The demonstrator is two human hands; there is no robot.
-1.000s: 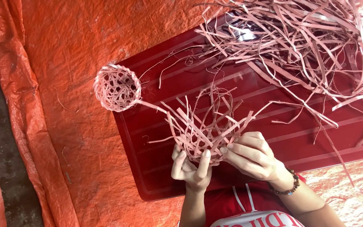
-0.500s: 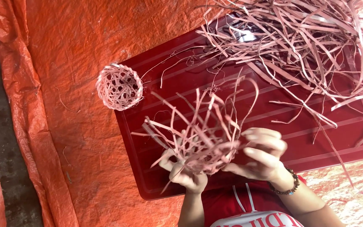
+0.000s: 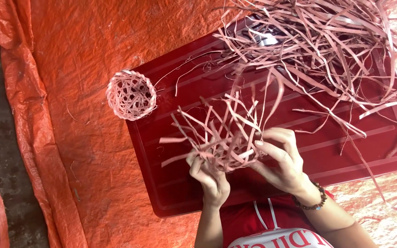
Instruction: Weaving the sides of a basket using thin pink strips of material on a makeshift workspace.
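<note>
Orange tarp [image 3: 83, 50] fills the ground, creased and rumpled. On it, a dark red tray [image 3: 345, 142], flat and ribbed. Across the tray's top right, a big loose pile of strips [image 3: 327, 46], pinkish and tangled. At the tray's near edge, between both hands, the weave [image 3: 226, 142]: half-woven, loose ends sticking up and out to the left. Left hand [image 3: 210, 177] is under it, fingers curled around the lower side. Right hand [image 3: 281, 160] is on its right side, fingers bent and pinching strips at the rim, a bead bracelet [image 3: 309, 201] at the wrist. Off the tray's left corner, a small finished ball [image 3: 131, 95] sits on the tarp, touching the tray edge.
</note>
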